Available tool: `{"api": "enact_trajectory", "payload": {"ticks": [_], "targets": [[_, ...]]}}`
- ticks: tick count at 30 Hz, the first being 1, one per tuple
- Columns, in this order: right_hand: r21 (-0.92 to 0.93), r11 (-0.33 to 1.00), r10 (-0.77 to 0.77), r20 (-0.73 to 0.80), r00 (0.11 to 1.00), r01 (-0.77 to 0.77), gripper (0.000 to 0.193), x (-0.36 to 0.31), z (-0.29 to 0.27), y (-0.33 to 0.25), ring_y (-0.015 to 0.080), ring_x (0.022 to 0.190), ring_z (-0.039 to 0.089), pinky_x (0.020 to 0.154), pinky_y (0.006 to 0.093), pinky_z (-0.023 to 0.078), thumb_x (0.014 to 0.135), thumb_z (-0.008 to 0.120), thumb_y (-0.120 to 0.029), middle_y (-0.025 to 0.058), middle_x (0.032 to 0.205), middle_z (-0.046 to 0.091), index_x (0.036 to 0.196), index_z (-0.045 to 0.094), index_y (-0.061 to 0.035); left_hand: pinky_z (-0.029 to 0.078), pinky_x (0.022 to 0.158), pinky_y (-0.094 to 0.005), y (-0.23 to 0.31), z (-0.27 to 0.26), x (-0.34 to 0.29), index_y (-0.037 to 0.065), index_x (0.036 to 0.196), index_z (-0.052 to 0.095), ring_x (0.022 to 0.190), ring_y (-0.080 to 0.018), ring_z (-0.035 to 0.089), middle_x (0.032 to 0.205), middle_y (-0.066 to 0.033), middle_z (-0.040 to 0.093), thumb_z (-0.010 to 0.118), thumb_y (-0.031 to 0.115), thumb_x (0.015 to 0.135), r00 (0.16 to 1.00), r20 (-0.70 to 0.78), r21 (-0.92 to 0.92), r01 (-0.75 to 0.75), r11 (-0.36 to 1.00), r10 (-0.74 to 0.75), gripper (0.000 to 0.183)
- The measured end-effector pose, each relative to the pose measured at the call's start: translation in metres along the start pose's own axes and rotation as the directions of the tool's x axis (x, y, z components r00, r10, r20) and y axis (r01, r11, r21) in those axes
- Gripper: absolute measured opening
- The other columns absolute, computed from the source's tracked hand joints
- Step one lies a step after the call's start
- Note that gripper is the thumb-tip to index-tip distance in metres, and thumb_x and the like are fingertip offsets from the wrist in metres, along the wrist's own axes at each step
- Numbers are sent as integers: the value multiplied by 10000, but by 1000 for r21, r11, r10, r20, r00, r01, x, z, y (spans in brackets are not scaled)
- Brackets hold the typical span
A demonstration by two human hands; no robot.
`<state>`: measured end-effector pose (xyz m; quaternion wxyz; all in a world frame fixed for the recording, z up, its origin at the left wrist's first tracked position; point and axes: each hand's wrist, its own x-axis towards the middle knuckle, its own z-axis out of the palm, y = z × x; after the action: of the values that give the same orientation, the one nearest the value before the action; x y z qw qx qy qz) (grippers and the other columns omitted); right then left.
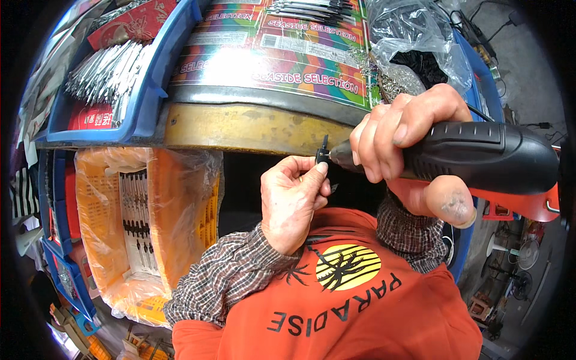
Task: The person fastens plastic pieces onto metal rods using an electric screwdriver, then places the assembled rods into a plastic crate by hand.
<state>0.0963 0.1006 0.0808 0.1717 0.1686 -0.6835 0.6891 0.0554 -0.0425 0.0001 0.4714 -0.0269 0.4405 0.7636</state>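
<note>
My left hand (291, 201) pinches a small black part (322, 155) between thumb and fingers, just in front of the table's edge. A thin dark piece sticks up from that part. My right hand (408, 129) is wrapped round a black electric screwdriver (495, 156), held almost level with its nose pointing left. The tip of the screwdriver meets the black part, or lies very close to it; contact is hard to make out. A pale cover with a dark smudge sits over my right thumb (450, 201).
Slim metal pieces (312, 7) lie on the table's colourful printed sheet (240, 66). Small screws (390, 75) are heaped by a clear plastic bag (414, 24). A blue bin (157, 66) at left holds metal strips (105, 75). Below it, a lined orange crate (168, 222) contains stacked metal-and-black pieces.
</note>
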Motion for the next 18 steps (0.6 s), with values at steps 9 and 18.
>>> {"api": "enact_trajectory", "payload": {"ticks": [9, 18], "targets": [[-40, 993, -103, 115, 988, 108, 627, 3, -2, 0, 145, 577, 518, 600, 308, 437, 639, 712, -523, 28, 656, 506, 942, 429, -53, 350, 424, -162, 3, 1, -2, -43, 876, 509, 518, -54, 456, 638, -37, 523, 550, 53, 846, 1000, -27, 50, -2, 999, 4, 109], [-7, 997, -76, 74, 994, 76, 593, 3, -3, 2, 147, 579, 519, 585, 309, 435, 660, 715, -491, 37, 666, 512, 942, 432, -53, 350, 428, -168, 2, -1, 0, -44, 880, 505, 539, -69, 469, 672, -55, 540, 550, 57, 846, 1000, -5, 25, 21, 999, -20, 116]]}}
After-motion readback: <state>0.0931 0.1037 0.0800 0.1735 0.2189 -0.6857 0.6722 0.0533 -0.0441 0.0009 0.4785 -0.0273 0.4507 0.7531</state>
